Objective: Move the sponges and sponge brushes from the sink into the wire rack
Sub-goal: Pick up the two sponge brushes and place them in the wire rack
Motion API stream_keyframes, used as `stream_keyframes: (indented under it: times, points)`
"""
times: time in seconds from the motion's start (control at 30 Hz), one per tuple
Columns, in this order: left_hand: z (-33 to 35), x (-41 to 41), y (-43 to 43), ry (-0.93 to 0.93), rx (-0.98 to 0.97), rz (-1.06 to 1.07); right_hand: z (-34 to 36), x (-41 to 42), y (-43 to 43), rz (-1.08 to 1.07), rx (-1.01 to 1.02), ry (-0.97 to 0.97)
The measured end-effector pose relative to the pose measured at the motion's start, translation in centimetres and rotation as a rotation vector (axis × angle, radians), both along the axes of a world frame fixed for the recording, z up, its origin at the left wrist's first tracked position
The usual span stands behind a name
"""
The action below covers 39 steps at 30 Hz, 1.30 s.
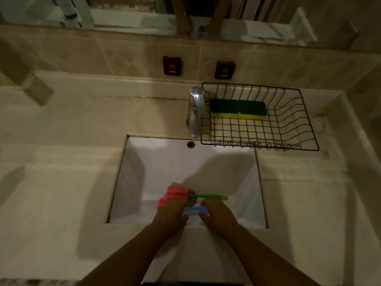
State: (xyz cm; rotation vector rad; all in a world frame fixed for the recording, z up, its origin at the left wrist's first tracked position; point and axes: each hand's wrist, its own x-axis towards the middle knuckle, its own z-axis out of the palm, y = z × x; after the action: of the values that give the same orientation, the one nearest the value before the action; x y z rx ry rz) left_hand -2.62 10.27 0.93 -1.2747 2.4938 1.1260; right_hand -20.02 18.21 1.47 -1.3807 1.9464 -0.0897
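Observation:
A black wire rack (292, 129) stands on the counter right of the tap, with two green-and-yellow sponges (238, 109) side by side inside it. In the white sink (165, 162) lies a sponge brush with a pink head (176, 192) and a green handle (210, 196). A second pink head (161, 203) shows just below it, partly hidden by my left hand (171, 216). Between both hands is a pale blue sponge (194, 209); my left hand and my right hand (219, 216) each grip one end of it.
A chrome tap (195, 112) rises at the sink's back edge, close to the rack's left side. The drain (192, 198) sits under the brushes. Hot and cold labels (172, 66) are on the tiled wall. Beige counter (61, 182) surrounds the sink.

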Motion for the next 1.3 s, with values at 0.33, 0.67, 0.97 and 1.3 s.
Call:
stream_keyframes:
  times: [0.33, 0.67, 0.97, 1.3]
  points:
    - [-1.9, -2.8, -0.7, -0.033, 0.111, -0.054, -3.5, -1.5, -2.3, 0.097, -0.124, 0.069]
    - [-3.4, -4.2, -1.6, -0.092, 0.192, 0.042, -7.1, -2.8, -3.7, 0.09, -0.039, 0.061]
    - [-4.5, -4.5, -1.7, -0.139, 0.155, 0.013, -8.7, -3.5, -6.5, 0.068, 0.068, 0.023]
    - [-4.5, -4.7, -1.9, -0.15, 0.135, 0.006, -9.3, -3.4, -6.5, 0.102, 0.021, 0.057]
